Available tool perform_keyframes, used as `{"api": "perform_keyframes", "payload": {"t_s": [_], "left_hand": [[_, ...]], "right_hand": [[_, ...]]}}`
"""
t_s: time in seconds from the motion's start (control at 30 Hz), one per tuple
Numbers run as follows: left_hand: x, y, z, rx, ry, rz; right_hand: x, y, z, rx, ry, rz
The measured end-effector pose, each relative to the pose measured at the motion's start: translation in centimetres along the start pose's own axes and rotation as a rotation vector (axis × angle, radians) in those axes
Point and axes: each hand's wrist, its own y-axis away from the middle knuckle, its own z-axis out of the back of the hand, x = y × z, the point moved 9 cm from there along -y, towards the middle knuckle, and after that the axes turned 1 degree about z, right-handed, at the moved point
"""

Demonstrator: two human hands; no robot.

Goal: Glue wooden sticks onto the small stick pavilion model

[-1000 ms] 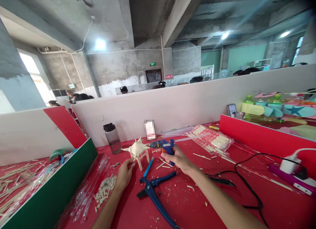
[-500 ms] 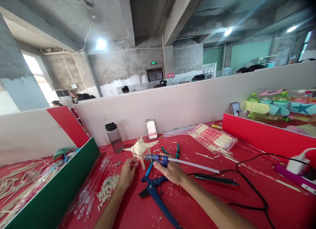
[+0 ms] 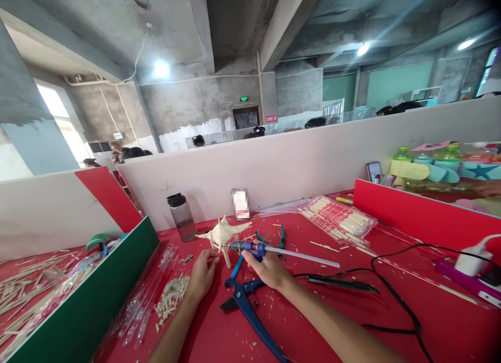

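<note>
- Right hand (image 3: 269, 269): forearm enters from the lower right and runs up-left across the red table (image 3: 391, 321); the fingers are wrapped round the blue glue gun (image 3: 246, 247), which lies nearly level with its nozzle pointing left at the stick model (image 3: 222, 233). A clear glue stick (image 3: 305, 256) juts from the back of the gun to the right.
- Left hand (image 3: 201, 274): forearm rises from the bottom edge, left of centre; the fingers are pinched at the lower part of the stick model, at one of its legs.
- Stick model: small house-like frame of pale wooden sticks, standing tilted on the table between the two hands, just in front of the white partition (image 3: 297, 165).
- Blue-handled cutter (image 3: 245, 305): lies open on the table directly under the right wrist, handles toward the viewer.
- Green-handled pliers (image 3: 280, 239): behind the right hand, partly hidden by it.
- Heap of short stick offcuts (image 3: 170, 296): left of the left hand, beside clear plastic wrappers.
- Dark bottle (image 3: 181, 217): upright against the partition, left of the model.
- Packs of sticks (image 3: 340, 221): back right, well apart from the hands.
- Black cable (image 3: 391, 285): loops across the table at right to a power strip (image 3: 467, 278).
- Green divider (image 3: 86, 305): bounds the work area at left.
</note>
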Motion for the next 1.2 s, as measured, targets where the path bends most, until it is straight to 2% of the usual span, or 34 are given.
{"api": "perform_keyframes", "payload": {"t_s": [0.33, 0.73, 1.0, 1.2], "left_hand": [[0.1, -0.1, 0.1, -0.018, -0.001, -0.025], [0.4, -0.1, 0.0, -0.018, -0.003, -0.043], [0.6, -0.1, -0.3, -0.006, -0.005, -0.046], [0.6, -0.2, -0.3, -0.003, -0.004, -0.044]], "right_hand": [[0.2, -0.2, -0.2, -0.007, 0.031, 0.029], [0.1, -0.1, -0.6, 0.05, 0.03, 0.033], [0.1, 0.0, 0.9, -0.003, 0.009, 0.041], [0.7, 0.1, 0.6, 0.007, -0.018, 0.061]]}}
